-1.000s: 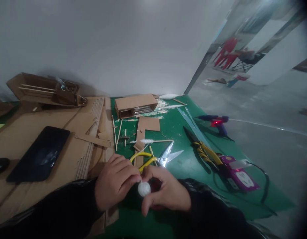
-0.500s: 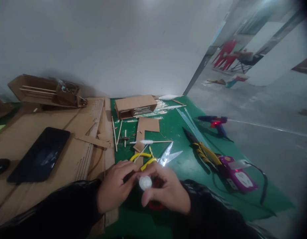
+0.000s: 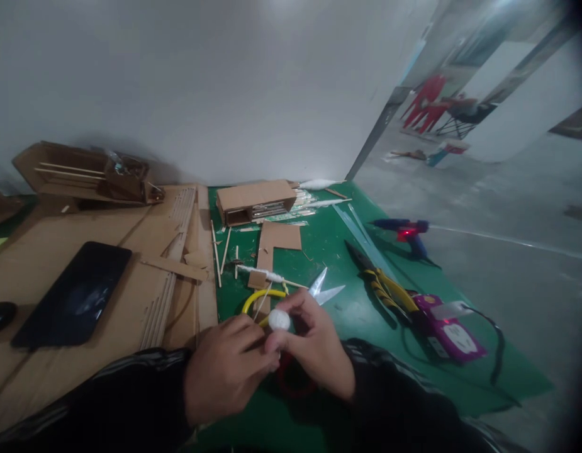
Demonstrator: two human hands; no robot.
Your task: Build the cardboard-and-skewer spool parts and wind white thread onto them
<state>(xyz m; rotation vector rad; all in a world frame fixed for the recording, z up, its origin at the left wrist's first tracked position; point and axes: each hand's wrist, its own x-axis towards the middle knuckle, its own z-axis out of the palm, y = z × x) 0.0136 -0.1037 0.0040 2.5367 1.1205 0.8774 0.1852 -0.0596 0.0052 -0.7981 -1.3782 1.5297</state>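
Note:
My right hand (image 3: pixel 314 343) pinches a small white rounded piece (image 3: pixel 279 319) between thumb and fingers; its exact kind does not show. Close against it, my left hand (image 3: pixel 229 365) is closed, fingertips meeting the right thumb below the piece. What the left fingers grip is hidden. Just beyond the hands lie scissors (image 3: pixel 324 288) with yellow handles and spread blades, partly covered by my right hand. A thin stick wound with white thread (image 3: pixel 267 274) lies across cardboard scraps, its bare end near my right fingers. A red loop (image 3: pixel 293 377) shows under my right hand.
A cardboard box (image 3: pixel 257 198) stands at the back, beside glue sticks (image 3: pixel 304 202). To the right are pliers (image 3: pixel 387 292), a lit glue gun (image 3: pixel 408 234) and a purple power socket (image 3: pixel 453 333). A black tablet (image 3: pixel 76 292) rests on cardboard at left.
The white piece has risen slightly, and my left fingers have shifted to below it. The thread-wound stick has moved left and now lies at more of a slant.

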